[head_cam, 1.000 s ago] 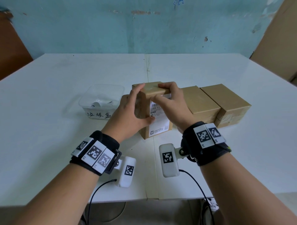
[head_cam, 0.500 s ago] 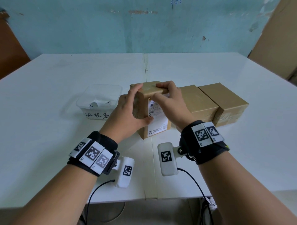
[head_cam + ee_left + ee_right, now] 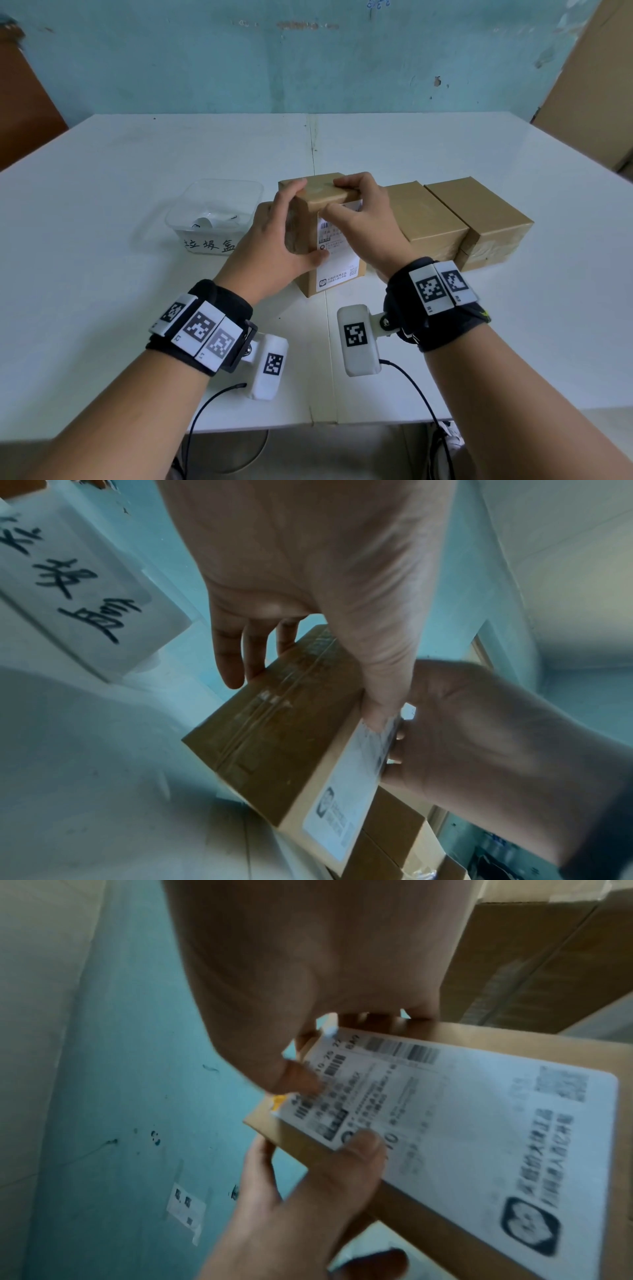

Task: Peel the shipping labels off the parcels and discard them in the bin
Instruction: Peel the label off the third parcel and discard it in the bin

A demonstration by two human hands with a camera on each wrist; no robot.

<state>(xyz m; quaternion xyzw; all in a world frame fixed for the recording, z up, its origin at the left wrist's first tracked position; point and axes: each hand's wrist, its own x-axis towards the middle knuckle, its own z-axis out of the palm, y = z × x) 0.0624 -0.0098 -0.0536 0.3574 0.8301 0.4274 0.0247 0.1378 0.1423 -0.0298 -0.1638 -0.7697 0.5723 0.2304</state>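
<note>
Left hand (image 3: 270, 246) clamped round upright parcel (image 3: 310, 219), right hand (image 3: 363, 219) thumbing label (image 3: 337, 253) top corner — better lifted slowly, flat, untorn.

Both forearms are bare, with no sleeves. A thick black fabric band (image 3: 219, 322) wraps the left wrist, and on it sit three white rectangular plates (image 3: 198, 327), each printed with a black square-patterned code. A black metal bracket with a silver screw (image 3: 247, 349) joins this band to a rounded white camera box (image 3: 269, 366) bearing one more code; a thin black cable (image 3: 209, 404) runs from that box. The right wrist wears a matching black band (image 3: 442, 318) with a small yellow-green mark at its outer edge, two coded white plates (image 3: 442, 286), a screw joint (image 3: 386, 322), and a white camera box (image 3: 358, 337) with its own black cable (image 3: 421, 394). Left hand (image 3: 274, 246) and right hand (image 3: 366, 216) are bare, without gloves or rings.
</note>
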